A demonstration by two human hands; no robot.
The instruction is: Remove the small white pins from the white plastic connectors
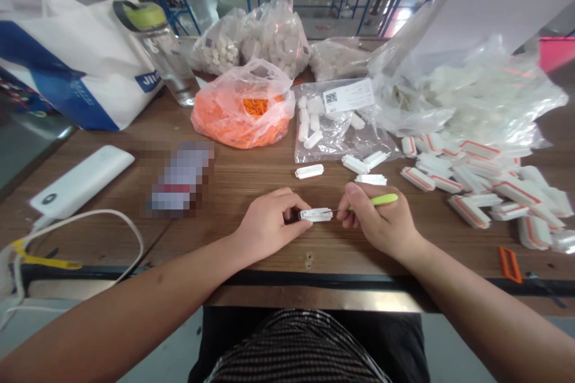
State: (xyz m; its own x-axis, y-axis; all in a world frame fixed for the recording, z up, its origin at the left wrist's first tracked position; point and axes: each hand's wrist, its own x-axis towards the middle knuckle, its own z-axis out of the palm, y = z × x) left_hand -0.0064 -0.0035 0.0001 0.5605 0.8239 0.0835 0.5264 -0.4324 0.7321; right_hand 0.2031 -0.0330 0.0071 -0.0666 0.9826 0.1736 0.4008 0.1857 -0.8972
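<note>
Between thumb and fingers, my left hand (272, 221) grips the left end of a small white plastic housing (317, 215) with a row of dark holes on its upper face. In my right hand (375, 215) is a thin pick with a light green handle (384, 198). The pick's fine metal tip reaches the right part of the housing's face; whether it enters a hole I cannot tell. Just beyond my hands lie a loose white housing (309, 171) and, to its right, several similar pieces (371, 179).
White housings with orange seals (471, 209) are heaped at the right, near an orange ring (510, 264). Behind stand a bag of orange parts (242, 108), a labelled clear bag (341, 131) and a water bottle (166, 60). A power bank (83, 179) and blurred phone (179, 179) lie left.
</note>
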